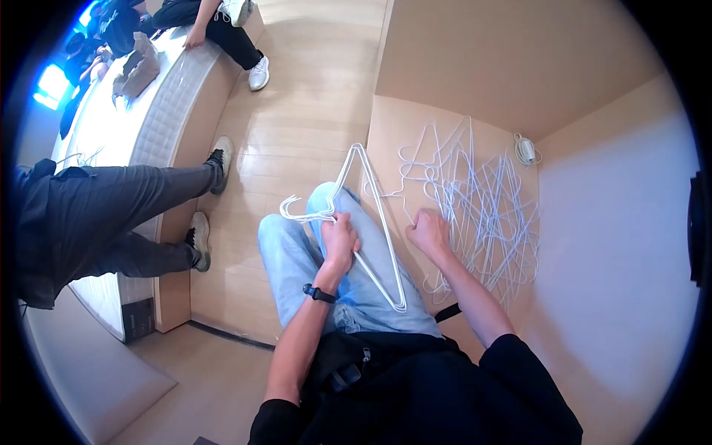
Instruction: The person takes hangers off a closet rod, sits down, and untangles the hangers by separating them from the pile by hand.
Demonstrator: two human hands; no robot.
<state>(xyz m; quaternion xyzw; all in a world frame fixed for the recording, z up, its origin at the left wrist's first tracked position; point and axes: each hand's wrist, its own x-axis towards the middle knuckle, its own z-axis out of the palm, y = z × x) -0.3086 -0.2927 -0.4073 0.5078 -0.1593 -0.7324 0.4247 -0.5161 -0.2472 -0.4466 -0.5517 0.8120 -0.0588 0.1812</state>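
My left hand (340, 241) is closed around a small stack of white wire hangers (386, 236), held over my knees with the hooks pointing left. To the right, my right hand (429, 233) is closed at the near left side of a tangled heap of white hangers (486, 215). Its fingers touch a hanger wire at the heap's edge; how firmly they grip it is hard to see. The heap lies on a light wooden surface (386, 122).
A white coiled cable (526, 149) lies by the back corner of the wooden panels. At the left, a person in dark trousers (133, 208) stands beside a mattress (167, 111). Other people sit farther back, near a paper bag (138, 68).
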